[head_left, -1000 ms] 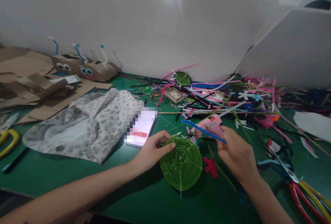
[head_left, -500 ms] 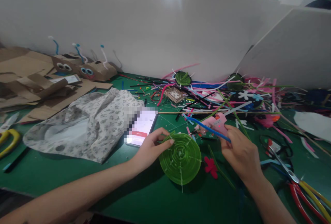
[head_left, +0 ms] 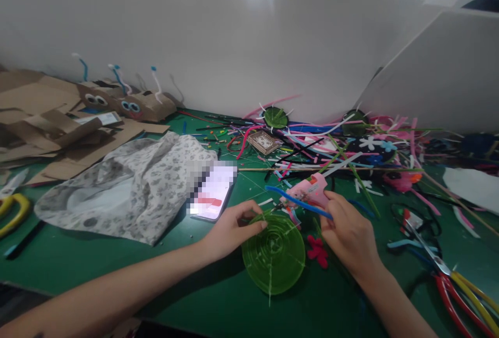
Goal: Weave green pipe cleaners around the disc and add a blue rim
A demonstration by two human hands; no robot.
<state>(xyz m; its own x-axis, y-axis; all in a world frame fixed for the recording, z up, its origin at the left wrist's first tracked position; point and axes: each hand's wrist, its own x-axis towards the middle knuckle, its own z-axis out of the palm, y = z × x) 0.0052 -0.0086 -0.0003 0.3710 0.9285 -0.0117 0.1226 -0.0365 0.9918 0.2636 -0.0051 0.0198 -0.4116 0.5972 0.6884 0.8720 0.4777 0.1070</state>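
Note:
My left hand (head_left: 239, 226) pinches the upper left rim of a green coiled disc (head_left: 268, 270), which looks wound from pipe cleaner. Whitish lines of glue run out from the disc's centre. A pink glue gun (head_left: 307, 191) is gripped in my right hand (head_left: 346, 236), its nozzle pointing left at the disc's top edge; whether it touches cannot be told. The same hand holds a blue pipe cleaner (head_left: 298, 202) that sticks out to the left across the gun. Just right of the disc lies a red flower (head_left: 317, 251), and a green stem is partly hidden under my right hand.
A phone (head_left: 214, 192) and a patterned cloth (head_left: 156, 187) lie to the left, with cardboard pieces (head_left: 50, 135) behind. Scissors (head_left: 448, 270) rest at the right, and yellow-handled ones (head_left: 15, 208) far left. Pipe cleaners (head_left: 319, 135) clutter the back, before a white partition (head_left: 218, 41).
My right hand has brought the glue gun and blue pipe cleaner left and slightly down to the disc's top edge. The disc has moved slightly toward me and tilted in my left hand.

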